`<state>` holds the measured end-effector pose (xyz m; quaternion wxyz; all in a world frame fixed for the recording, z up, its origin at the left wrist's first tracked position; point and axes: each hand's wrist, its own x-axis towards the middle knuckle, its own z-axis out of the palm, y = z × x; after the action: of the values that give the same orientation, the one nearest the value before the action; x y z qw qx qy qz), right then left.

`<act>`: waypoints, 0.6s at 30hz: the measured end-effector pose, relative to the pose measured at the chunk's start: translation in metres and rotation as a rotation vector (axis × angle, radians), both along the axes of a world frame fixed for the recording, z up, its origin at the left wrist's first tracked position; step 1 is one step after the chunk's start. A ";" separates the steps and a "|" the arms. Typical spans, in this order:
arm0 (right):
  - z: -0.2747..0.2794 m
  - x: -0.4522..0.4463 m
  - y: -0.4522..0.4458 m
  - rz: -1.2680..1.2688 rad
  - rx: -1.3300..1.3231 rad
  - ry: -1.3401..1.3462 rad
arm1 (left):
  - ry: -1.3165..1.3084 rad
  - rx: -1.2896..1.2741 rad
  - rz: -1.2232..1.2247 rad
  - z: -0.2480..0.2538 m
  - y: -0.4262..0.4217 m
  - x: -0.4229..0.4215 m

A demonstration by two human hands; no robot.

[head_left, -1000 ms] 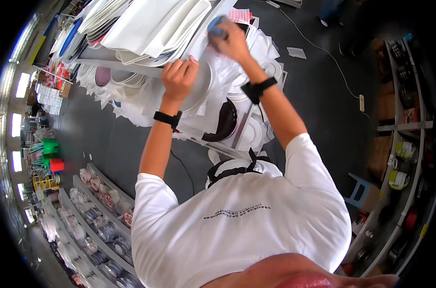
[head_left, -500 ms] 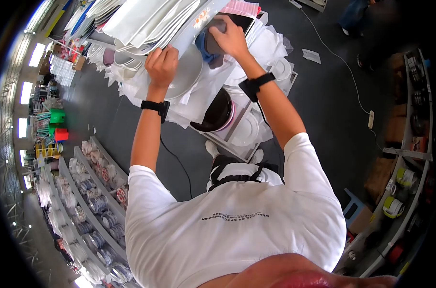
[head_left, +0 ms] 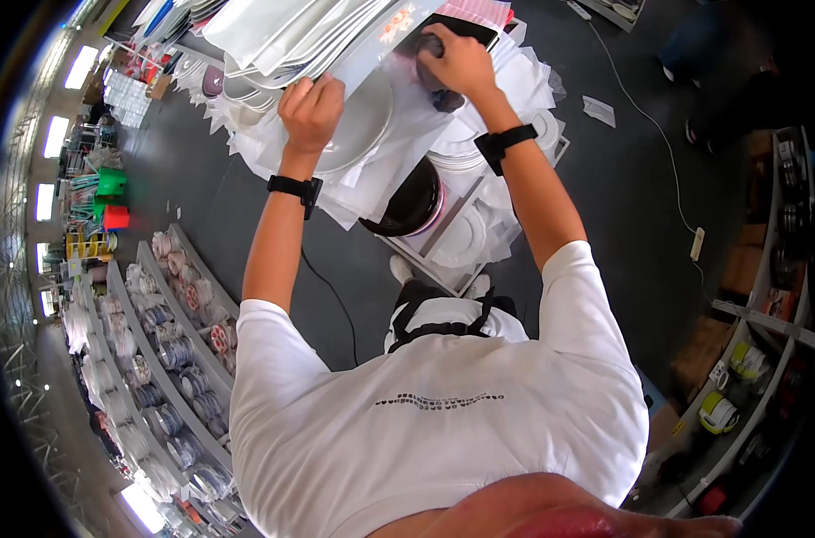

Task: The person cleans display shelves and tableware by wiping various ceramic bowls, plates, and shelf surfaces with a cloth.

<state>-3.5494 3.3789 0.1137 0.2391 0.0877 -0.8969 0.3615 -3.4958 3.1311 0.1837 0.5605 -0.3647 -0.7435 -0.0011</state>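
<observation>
My left hand [head_left: 312,114] has its fingers curled at the near end of a long white plate [head_left: 371,56] with an orange flower print. The plate stands tilted against a stack of white rectangular plates [head_left: 286,36]. My right hand [head_left: 461,65] is closed around a dark, bunched cloth [head_left: 432,75], just right of the floral plate. Below the hands lies a large round white plate [head_left: 358,125] among sheets of thin white paper [head_left: 398,148]. A dark brown round dish [head_left: 407,202] sits closer to my body, partly under the paper.
Stacked white plates [head_left: 461,238] fill the near end of a grey-framed rack [head_left: 439,269]. Shelves of wrapped dishes [head_left: 187,381] line the left, and another shelf unit [head_left: 766,314] stands at right. A white cable [head_left: 645,112] crosses the floor. Someone's legs [head_left: 694,63] show at upper right.
My right hand and the cloth have moved up and slightly right; the cloth's blue-grey spread is now a darker bunch. My left hand stays at the plate's end. The whole view has shifted slightly.
</observation>
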 end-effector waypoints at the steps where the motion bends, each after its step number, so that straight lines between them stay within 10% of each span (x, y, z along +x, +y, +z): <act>1: -0.004 -0.003 0.008 0.086 -0.069 0.041 | 0.008 0.010 -0.016 0.000 0.001 0.003; 6: 0.003 0.053 0.062 0.546 -0.684 -0.070 | 0.020 0.001 -0.032 -0.002 -0.004 -0.001; 13: 0.031 0.154 0.083 0.323 -0.613 0.036 | -0.009 0.045 -0.112 -0.001 -0.003 0.001; 18: 0.057 0.252 0.062 0.107 -0.471 -0.045 | -0.672 0.387 -0.376 0.006 0.034 0.072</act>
<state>-3.2978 3.4411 0.1703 0.2136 0.0688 -0.7870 0.5748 -3.4236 3.1646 0.1901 0.3354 -0.3613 -0.7914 -0.3615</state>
